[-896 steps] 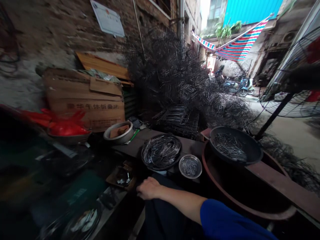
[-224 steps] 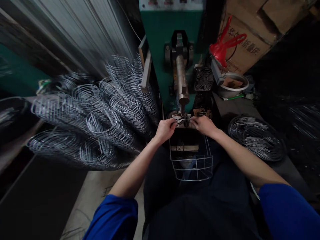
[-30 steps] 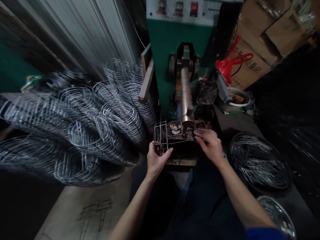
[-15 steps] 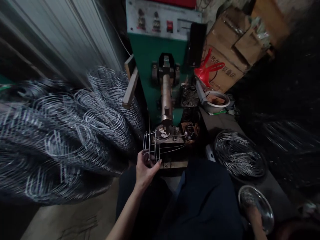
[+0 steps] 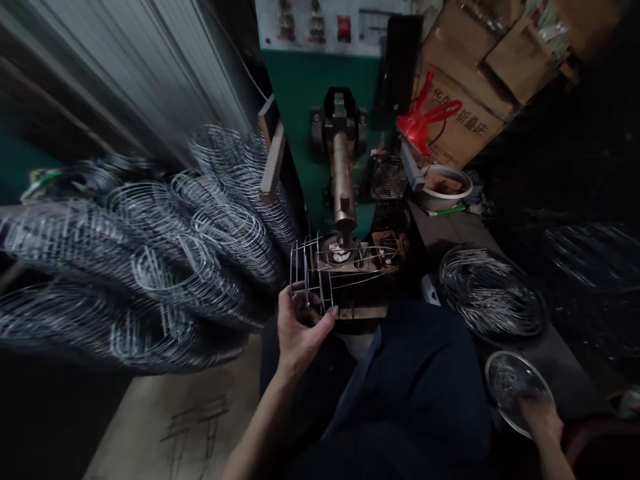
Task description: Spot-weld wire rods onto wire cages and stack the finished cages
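Observation:
A small wire frame (image 5: 313, 270) of thin metal rods is held in my left hand (image 5: 303, 327), thumb on its near right side and fingers curled behind it. Its far part lies over the lower block under the machine's rod-shaped electrode (image 5: 343, 177). At the lower right, my right hand (image 5: 543, 420) reaches into a round metal bowl (image 5: 523, 357) with small shiny pieces inside. Its fingers are smeared by motion and dark, so their pose does not show.
The green machine (image 5: 325, 80) with a switch panel stands ahead. Stacked wire hoops (image 5: 200, 267) fill the left. To the right are a coil of wire rings (image 5: 487, 290), a pale bowl (image 5: 443, 187), a red plastic bag (image 5: 423, 123) and cardboard boxes (image 5: 465, 113).
The view has tilted down and shifted left. My left hand still holds the wire frame at the machine. Within the metal bowl, my right hand has moved to its lower right side.

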Tool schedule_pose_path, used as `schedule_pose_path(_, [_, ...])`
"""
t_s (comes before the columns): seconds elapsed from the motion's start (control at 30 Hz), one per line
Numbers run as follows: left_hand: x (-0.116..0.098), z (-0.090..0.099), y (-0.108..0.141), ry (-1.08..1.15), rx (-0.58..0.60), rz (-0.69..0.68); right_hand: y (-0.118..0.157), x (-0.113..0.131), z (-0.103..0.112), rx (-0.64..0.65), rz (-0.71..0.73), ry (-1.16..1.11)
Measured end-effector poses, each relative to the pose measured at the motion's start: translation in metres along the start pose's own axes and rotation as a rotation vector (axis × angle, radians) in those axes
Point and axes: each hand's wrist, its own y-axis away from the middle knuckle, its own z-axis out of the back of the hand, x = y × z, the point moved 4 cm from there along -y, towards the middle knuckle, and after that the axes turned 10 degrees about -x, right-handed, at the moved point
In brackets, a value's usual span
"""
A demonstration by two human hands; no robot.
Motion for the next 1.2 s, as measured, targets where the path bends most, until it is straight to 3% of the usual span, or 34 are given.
schedule_pose_path(0.07, [-0.004, 0.001, 0.000, 0.000, -0.002, 0.006, -0.008, 0.041, 0.016, 0.019, -0.097, -0.157])
schedule_pose_path(0.17, [-0.009, 0.001, 0.001, -0.013, -0.007, 0.004, 0.004, 0.157, 0.044, 0.158, 0.022, -0.631])
schedule_pose_path(0.23, [-0.012, 0.000, 0.002, -0.020, -0.010, -0.006, 0.032, 0.253, 0.060, 0.393, 0.303, -0.835])
schedule_pose_path(0.27, [-0.014, -0.001, 0.003, -0.024, -0.012, -0.011, 0.050, 0.298, 0.068, 0.445, 0.485, -0.860])
schedule_pose_path(0.33, [-0.019, -0.001, 0.004, -0.033, -0.014, -0.019, 0.084, 0.372, 0.080, 0.398, 0.844, -0.868])
schedule_pose_path(0.43, [-0.030, 0.001, 0.005, -0.044, -0.007, -0.028, 0.125, 0.439, 0.079, 0.262, 1.241, -0.805])
schedule_pose_path(0.57, [-0.043, 0.005, 0.003, -0.040, 0.003, -0.033, 0.142, 0.472, 0.058, 0.093, 1.455, -0.622])
schedule_pose_path(0.73, [-0.050, 0.006, -0.007, -0.043, -0.031, -0.044, 0.139, 0.484, 0.044, 0.033, 1.499, -0.597])
schedule_pose_path(1.2, [-0.073, 0.010, -0.025, -0.020, -0.115, -0.103, 0.129, 0.510, 0.056, -0.009, 1.536, -0.670])
